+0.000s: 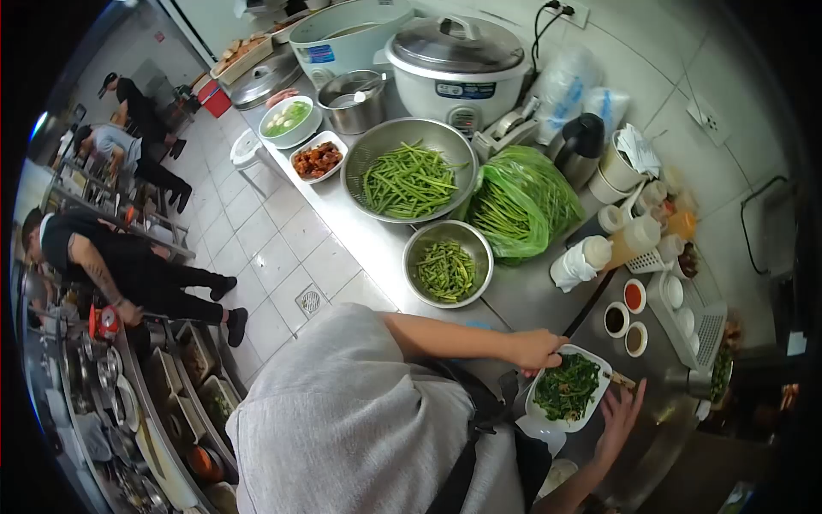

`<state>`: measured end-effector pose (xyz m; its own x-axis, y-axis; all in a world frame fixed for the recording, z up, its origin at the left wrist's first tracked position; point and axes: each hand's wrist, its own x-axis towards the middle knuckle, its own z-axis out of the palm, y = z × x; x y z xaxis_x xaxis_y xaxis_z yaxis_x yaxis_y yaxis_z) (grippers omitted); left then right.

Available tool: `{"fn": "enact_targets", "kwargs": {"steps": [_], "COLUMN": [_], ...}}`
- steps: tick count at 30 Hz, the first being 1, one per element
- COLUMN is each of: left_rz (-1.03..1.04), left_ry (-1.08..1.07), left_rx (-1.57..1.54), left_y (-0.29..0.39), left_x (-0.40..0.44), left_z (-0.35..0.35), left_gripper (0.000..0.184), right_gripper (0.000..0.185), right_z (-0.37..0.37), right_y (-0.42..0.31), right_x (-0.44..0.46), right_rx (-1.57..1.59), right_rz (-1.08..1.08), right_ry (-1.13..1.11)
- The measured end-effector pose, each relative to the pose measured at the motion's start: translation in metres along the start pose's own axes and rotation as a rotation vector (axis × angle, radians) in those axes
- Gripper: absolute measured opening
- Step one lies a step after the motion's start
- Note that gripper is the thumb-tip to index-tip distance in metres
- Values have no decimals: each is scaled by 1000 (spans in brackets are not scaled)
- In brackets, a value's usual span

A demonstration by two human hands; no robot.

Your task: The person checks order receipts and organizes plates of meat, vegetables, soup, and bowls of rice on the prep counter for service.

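A white dish (586,419) of dark cooked greens (567,387) sits low in the right half of the frame. The left hand (538,349) is drawn nearly closed at the dish's upper left corner, seemingly pinching the rim to keep it steady, though the fingers are too small and shadowed to be sure. The right hand (616,418) is open, fingers spread, beside the dish's lower right edge; it grips nothing, and its spread suits guarding or bracing that side. A small brown wooden piece (622,379) lies at the rim near its fingertips.

Three sauce cups (634,296) (616,319) (635,339) stand just above the dish in the frame, within easy reach yet clear of both hands. Near the middle, a metal bowl (413,278) of short-cut beans (446,271) sits below a colander (349,176) of long beans (409,178), whose holes would let water drain. The green bag (524,199) beside them keeps more stalks bundled together, and the squeeze bottles (640,231) stand upright at the right, nozzles handy.
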<state>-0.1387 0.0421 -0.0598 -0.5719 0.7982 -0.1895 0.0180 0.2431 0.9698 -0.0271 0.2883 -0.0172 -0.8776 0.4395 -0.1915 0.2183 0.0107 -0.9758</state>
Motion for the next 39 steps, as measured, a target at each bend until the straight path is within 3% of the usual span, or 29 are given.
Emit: {"fn": "enact_targets", "kwargs": {"steps": [2,4,6,8,10,12,15,16,18,20,24,26,28,29,30,31,33,37,39], "left_rz": [-15,-41,-85,-46,17,-13,-41,-93,-106,-128,-159,-254,-320,-39,-494,-330,-247,-66,-77], "left_ry": [41,57,64,31,-10,-72,-110,-153,-214,-271,-293,-317,-513,-834,-676,-668,-469,-401,-465], "left_rx": [-54,-121,-138,-113,-147,-196,-163,-169,-119,-80,-42,-49,-50,-18,-151,-61,175,327,319], "left_y": [3,10,6,-1,-5,-3,-24,8,1,3,-3,-4,-51,-94,-43,-27,-4,25,15], "left_x": [-1,-2,0,13,24,43,64,123,156,197,262,289,343,391,369,360,355,317,314], "left_z": [0,3,8,11,14,18,7,58,94,138,214,241,260,252,259,257,263,241,225], "left_gripper": [42,40,38,36,34,34,35,36,37,39,38,34,37,45,56,61,65,74,75], "right_gripper": [53,52,54,53,42,34,30,30,29,23,29,36,36,43,43,42,41,39,38], "right_z": [-42,-99,-129,-91,-86,-70,-15,-77,-85,-103,-123,-136,-129,-126,-117,-122,-133,-151,-164], "right_y": [26,99,168,144,168,177,143,112,101,82,66,106,86,57,32,31,28,40,48], "right_x": [9,34,34,6,-2,-10,-62,-72,-128,-184,-299,-366,-392,-400,-396,-399,-407,-433,-443], "right_rx": [-94,-781,-1101,-777,-876,-903,-557,-384,-26,-91,-122,166,116,67,73,78,87,126,89], "right_rz": [128,114,86,198,-37,71,-82,37,130,81,225,214,110,323,235,209,156,-33,-24], "right_ry": [108,56,-48,54,121,194,455,483,562,672,971,1182,1315,1279,1342,1360,1397,1360,1373]}}
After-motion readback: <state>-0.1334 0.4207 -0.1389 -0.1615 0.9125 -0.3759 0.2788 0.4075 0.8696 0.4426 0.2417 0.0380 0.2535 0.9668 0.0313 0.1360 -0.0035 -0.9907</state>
